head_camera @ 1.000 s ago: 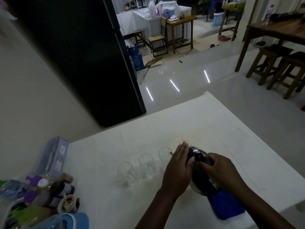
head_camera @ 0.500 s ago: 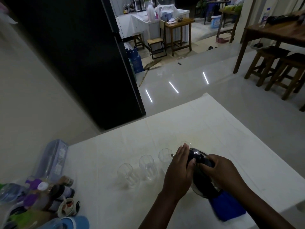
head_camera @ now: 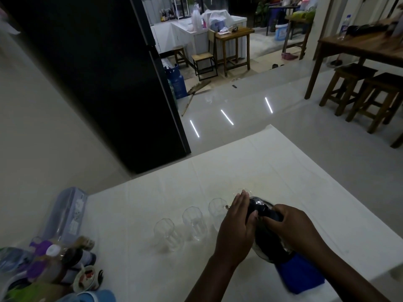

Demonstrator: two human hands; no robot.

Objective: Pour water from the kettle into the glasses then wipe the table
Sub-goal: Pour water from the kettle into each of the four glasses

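1. Steel kettle (head_camera: pixel 265 232) tilted toward the glasses (head_camera: pixel 194 223); posture matches a second ago, so pouring continues.
2. Right hand (head_camera: pixel 290 227) grip clamped on the handle; left hand (head_camera: pixel 236 225) pressed flat against the kettle's side.
3. Blue cloth (head_camera: pixel 302 275) lies beneath the right grip, near the worktop (head_camera: pixel 305 182) edge; open room beyond.

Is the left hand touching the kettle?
Touching. The head view shows the left hand laid flat against the kettle side, thumb on its dark top, no gap visible.
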